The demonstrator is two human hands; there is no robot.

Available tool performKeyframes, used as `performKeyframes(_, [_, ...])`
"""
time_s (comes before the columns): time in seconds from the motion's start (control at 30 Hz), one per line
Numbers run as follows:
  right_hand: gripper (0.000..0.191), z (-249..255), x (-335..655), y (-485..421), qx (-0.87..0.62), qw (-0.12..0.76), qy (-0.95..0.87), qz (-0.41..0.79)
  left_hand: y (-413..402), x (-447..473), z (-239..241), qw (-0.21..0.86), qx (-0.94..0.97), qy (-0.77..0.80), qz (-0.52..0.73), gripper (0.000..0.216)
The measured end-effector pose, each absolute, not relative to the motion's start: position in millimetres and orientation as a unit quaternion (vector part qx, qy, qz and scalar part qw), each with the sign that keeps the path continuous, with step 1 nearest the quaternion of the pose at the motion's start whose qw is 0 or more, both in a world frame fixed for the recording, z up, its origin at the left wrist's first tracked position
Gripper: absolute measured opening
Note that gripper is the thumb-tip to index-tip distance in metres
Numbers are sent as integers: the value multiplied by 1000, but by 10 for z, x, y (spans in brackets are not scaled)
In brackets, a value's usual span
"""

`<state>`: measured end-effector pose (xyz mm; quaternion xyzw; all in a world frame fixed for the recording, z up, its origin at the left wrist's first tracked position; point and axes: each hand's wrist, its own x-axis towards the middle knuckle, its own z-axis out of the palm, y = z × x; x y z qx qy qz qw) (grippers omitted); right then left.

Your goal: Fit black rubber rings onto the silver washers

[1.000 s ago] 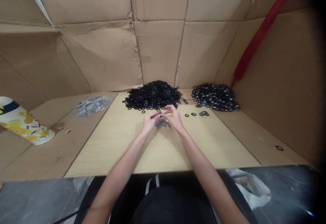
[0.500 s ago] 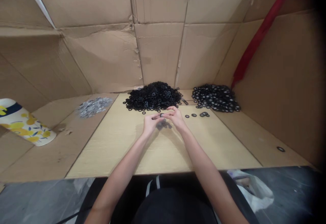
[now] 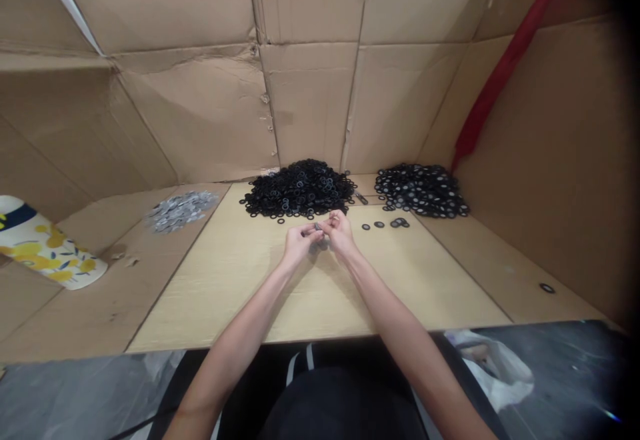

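Note:
My left hand (image 3: 298, 241) and my right hand (image 3: 341, 233) meet over the middle of the pale board. Between their fingertips is a small black ring (image 3: 317, 227), pinched from both sides. Whether a grey disc sits in it is too small to tell. Just under the hands lie a few grey discs (image 3: 320, 245), partly hidden by the fingers. Behind the hands rises a big pile of black rings (image 3: 303, 190). To the right of my right hand, several black rings with pale centres (image 3: 399, 223) lie on the board.
A heap of grey discs (image 3: 183, 211) lies at left, near a patterned cylinder (image 3: 55, 247). At back right is a pile of black rings with pale centres (image 3: 420, 190). A small dark tool (image 3: 361, 198) lies between the piles. Cardboard walls (image 3: 310, 107) enclose the back and sides.
My right hand's fingers have curled in, and both hands have drawn closer together around the ring. The whole view has shifted slightly left.

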<state>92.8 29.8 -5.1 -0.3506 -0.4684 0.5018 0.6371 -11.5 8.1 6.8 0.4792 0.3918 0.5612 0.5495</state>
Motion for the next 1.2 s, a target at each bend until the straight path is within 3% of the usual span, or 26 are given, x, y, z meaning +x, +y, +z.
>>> performKeyframes(0.37, [33, 45, 1008, 271, -366, 588, -569, 444, 131, -230, 111, 523, 415, 417, 616, 35])
performKeyframes(0.57, [32, 83, 1049, 221, -343, 538, -603, 480, 198, -342, 77, 552, 462, 395, 570, 40])
performKeyframes(0.87, [29, 79, 1083, 232, -340, 500, -649, 462, 203, -385, 104, 500, 526, 409, 553, 37])
performKeyframes(1.03, [29, 97, 1068, 224, -347, 503, -652, 448, 227, -419, 90, 465, 569, 407, 542, 33])
performKeyframes(1.2, [32, 76, 988, 257, -347, 565, -611, 434, 178, -386, 149, 462, 538, 426, 562, 27])
